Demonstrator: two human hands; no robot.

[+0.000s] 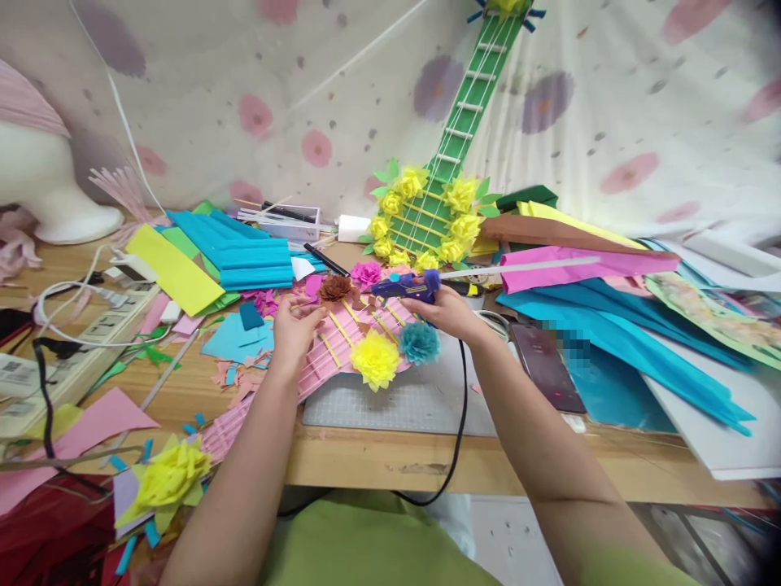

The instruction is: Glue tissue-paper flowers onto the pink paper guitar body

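A pink paper guitar (333, 346) lies slantwise over the table's front edge, its neck running down to the left under my left forearm. On its body sit a yellow paper flower (374, 360), a teal paper flower (420, 343), a brown paper flower (335, 288) and a magenta one (365, 273). My left hand (297, 324) is closed at the guitar's left edge, thumb and fingers bent beside the brown flower. In my right hand (448, 312) is a blue hot glue gun (403, 286), nozzle pointing left above the guitar. A long white glue stick (518, 267) sticks out behind it.
A green paper guitar (451, 155) with yellow flowers leans against the curtain. Crepe paper (256, 260) lies left, more blue paper (622, 342) right. A phone (545, 366) rests right of the cutting mat (390, 403). The black cord (462, 423) hangs over the front edge. A power strip (79, 350) sits left.
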